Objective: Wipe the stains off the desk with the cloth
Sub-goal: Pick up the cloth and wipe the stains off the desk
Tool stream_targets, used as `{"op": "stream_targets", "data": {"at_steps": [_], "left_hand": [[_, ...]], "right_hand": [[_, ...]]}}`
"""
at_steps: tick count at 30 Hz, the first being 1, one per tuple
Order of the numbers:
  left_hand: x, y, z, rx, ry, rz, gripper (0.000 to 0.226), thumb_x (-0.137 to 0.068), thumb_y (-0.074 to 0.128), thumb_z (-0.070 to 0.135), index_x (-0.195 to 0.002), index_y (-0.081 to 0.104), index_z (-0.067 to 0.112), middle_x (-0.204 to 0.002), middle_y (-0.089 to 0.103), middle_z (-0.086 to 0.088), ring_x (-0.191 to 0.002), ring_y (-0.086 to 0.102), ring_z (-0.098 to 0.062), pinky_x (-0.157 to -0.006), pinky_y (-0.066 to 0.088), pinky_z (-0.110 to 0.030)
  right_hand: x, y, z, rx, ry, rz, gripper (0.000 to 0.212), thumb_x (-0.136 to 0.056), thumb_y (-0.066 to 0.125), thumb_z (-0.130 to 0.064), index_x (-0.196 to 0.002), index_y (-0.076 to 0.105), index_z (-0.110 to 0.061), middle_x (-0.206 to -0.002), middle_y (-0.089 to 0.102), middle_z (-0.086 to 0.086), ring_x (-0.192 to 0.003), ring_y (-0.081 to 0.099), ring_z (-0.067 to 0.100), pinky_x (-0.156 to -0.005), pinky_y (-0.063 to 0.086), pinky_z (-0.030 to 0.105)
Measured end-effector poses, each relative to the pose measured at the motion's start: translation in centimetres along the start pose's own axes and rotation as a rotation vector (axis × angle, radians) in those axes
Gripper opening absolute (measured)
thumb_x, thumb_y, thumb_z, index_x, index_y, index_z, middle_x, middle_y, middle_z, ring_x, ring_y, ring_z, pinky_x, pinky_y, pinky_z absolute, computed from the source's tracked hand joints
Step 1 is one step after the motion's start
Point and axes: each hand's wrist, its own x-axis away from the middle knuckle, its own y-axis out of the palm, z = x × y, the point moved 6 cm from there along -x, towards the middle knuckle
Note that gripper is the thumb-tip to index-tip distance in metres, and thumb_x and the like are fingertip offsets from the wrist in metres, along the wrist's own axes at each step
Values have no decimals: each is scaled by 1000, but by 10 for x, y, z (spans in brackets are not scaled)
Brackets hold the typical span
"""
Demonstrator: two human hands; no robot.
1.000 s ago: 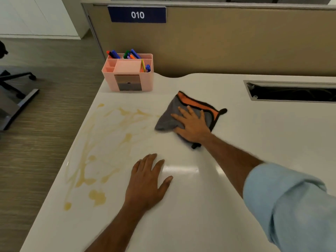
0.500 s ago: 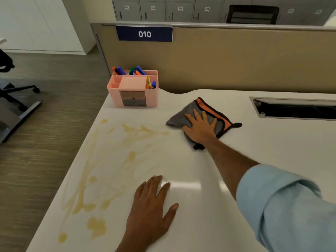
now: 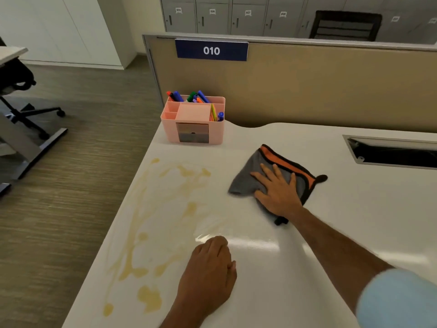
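Observation:
A grey cloth [image 3: 250,176] with an orange and black edge lies on the white desk [image 3: 354,221]. My right hand [image 3: 279,192] presses flat on the cloth with fingers spread. Yellow-brown stains [image 3: 151,233] smear the desk's left part, from near the organizer down to the front edge, to the left of the cloth. My left hand [image 3: 208,278] rests on the desk at the front, fingers curled under, just right of the lower stains.
A pink desk organizer [image 3: 192,124] with markers stands at the desk's back left corner. A cable slot [image 3: 390,153] opens in the desk at the right. A beige partition [image 3: 307,86] runs behind. An office chair [image 3: 21,100] stands on the floor at left.
My left hand's fingers have curled from flat and spread into a loose fist. The right hand stays on the cloth, shifted slightly; the view has tilted up.

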Motion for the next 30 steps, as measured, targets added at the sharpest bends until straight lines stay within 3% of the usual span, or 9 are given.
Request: {"op": "stream_targets", "data": {"at_steps": [5, 9, 12, 16, 19, 23, 27, 30], "left_hand": [[5, -3, -12, -15, -29, 26, 14, -79, 54, 33, -79, 61, 21, -99, 63, 5, -94, 63, -15, -81, 53, -32], [9, -6, -19, -36, -32, -8, 13, -78, 62, 34, -85, 61, 23, -100, 61, 4, -91, 62, -16, -79, 51, -30], [13, -15, -26, -43, -27, 1, 14, -78, 62, 38, -82, 59, 25, -101, 63, 4, -91, 62, -16, -77, 50, -29], [20, -32, -53, 15, -67, 37, 20, -76, 70, 33, -77, 53, 23, -101, 62, 2, -90, 60, -18, -73, 49, -29], [27, -42, -75, 33, -100, 51, 22, -72, 73, 22, -73, 52, 21, -101, 61, -2, -85, 61, -21, -71, 48, -29], [45, -49, -106, -14, -179, 38, 12, -76, 65, 28, -79, 59, 18, -107, 63, -5, -91, 64, -25, -76, 51, -34], [63, -64, -152, -68, -329, 22, 41, -82, 45, 46, -98, 66, 14, -117, 63, -9, -104, 63, -29, -85, 51, -42], [71, -77, -187, -109, -431, 12, 56, -83, 37, 52, -113, 64, 12, -125, 60, -10, -114, 59, -30, -90, 49, -45]], "right_hand": [[-64, 1, -73, -23, -14, -22, 60, -95, 30, -57, -150, 17, -40, -163, 3, -7, -149, -4, 28, -108, -4, 72], [-35, 12, -130, 19, -262, -20, 59, -93, 31, -55, -149, 20, -42, -163, 7, -7, -149, -4, 25, -110, -4, 69], [11, 18, -116, 16, -409, -15, 63, -86, 24, -57, -148, 20, -45, -162, 6, -11, -149, -5, 19, -112, -7, 64], [22, 11, -69, 12, -242, -3, 61, -86, 26, -59, -146, 19, -50, -162, 5, -14, -149, -8, 15, -113, -8, 63], [-7, 7, -78, 25, -125, -16, 58, -93, 31, -57, -148, 17, -47, -163, 2, -11, -149, -8, 22, -111, -6, 68], [-33, 10, -130, 17, -100, -31, 59, -95, 31, -56, -150, 14, -42, -163, 2, -5, -149, -7, 29, -109, -4, 72], [22, 24, -167, 31, -357, -23, 62, -90, 33, -57, -149, 17, -46, -163, 5, -8, -149, -7, 24, -110, -7, 67], [68, 26, -132, 13, -421, -21, 65, -84, 32, -58, -147, 15, -51, -162, 2, -16, -149, -10, 16, -112, -8, 62]]}}
